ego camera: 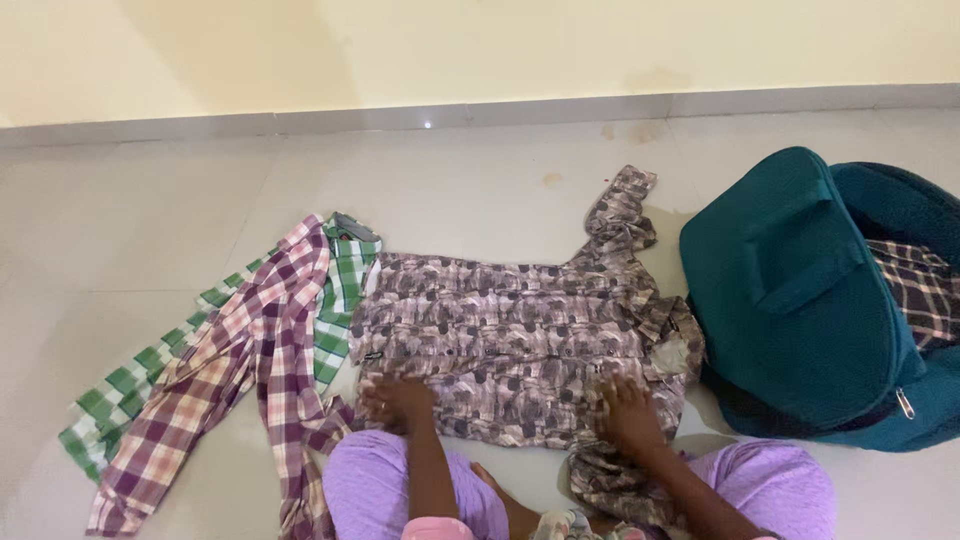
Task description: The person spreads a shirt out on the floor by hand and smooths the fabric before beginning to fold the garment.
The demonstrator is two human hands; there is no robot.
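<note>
The pale tile floor [150, 220] is wide and bare toward the wall [480, 40]. A big teal bag [800, 300] sits open at the right, with a dark checked cloth [915, 285] inside, just beside the shirt. The brown patterned shirt [510, 340] lies spread flat in the middle. At its left, touching it, lie a purple checked shirt [250, 350] and a green checked shirt [340, 290]. The left hand [395, 400] and the right hand [630, 410] lie flat and open on the patterned shirt's near edge, gripping nothing.
</note>
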